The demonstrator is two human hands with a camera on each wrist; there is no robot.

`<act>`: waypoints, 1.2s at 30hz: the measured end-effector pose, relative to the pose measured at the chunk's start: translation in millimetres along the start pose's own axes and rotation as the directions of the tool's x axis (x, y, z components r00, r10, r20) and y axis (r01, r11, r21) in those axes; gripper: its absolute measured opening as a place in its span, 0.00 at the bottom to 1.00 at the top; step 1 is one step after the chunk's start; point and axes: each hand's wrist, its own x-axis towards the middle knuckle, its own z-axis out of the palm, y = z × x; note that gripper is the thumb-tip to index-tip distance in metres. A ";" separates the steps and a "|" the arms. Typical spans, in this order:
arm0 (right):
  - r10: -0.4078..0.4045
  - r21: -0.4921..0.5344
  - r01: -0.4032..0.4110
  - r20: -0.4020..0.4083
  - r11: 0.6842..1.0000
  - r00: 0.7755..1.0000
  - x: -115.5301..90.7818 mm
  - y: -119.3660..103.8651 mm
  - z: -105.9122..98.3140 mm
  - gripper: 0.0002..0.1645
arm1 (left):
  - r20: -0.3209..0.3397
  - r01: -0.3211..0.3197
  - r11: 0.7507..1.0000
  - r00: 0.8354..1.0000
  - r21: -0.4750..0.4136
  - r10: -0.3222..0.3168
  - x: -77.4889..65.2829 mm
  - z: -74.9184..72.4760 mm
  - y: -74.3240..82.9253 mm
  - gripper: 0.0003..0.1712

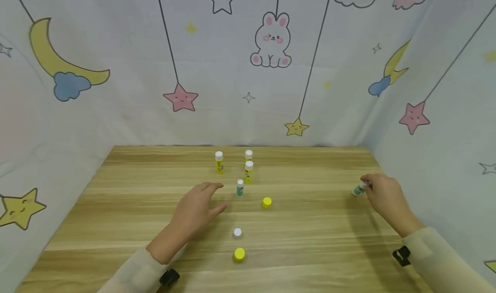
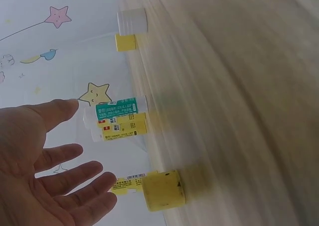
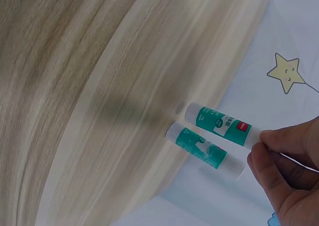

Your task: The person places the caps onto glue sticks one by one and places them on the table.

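Note:
My right hand (image 1: 384, 198) pinches the white end of a green-labelled glue stick (image 3: 223, 125) between thumb and fingers, holding it tilted at the table's right side. Close beside it, a second green-labelled glue stick (image 3: 202, 149) stands on the table. My left hand (image 1: 195, 205) hovers with thumb and fingers spread, holding nothing. Just right of its fingertips stands another green-labelled glue stick (image 1: 240, 188), upright and apart from the hand. In the left wrist view a short yellow cylinder (image 2: 163, 191) sits near the left fingers; the hand seems to hide it in the head view.
Behind are three yellow glue sticks with white tops: one to the left (image 1: 219, 163), one in front (image 1: 249, 172) and one partly hidden (image 1: 249, 155). Nearer lie a small white cylinder (image 1: 237, 232) and two yellow ones (image 1: 267, 203), (image 1: 239, 254). A printed curtain (image 1: 217, 125) borders the wooden table (image 1: 310, 237).

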 end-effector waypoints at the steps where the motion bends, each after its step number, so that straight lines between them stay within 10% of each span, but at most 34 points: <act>1: 0.002 0.000 -0.002 0.002 1.000 1.000 0.4 0.4 0.4 0.14 | 0.005 0.003 1.000 1.000 0.000 -0.003 1.0 0.7 0.4 0.31; 20: 0.039 0.010 -0.040 0.066 0.999 0.997 1.0 4.6 6.0 0.14 | 0.133 0.112 0.987 0.986 -0.114 -0.097 38.9 18.9 3.8 0.31; 36: 0.028 -0.006 -0.028 0.015 1.000 0.999 6.0 6.0 7.1 0.12 | 0.271 0.238 0.910 0.951 -0.341 -0.147 56.8 34.2 7.4 0.25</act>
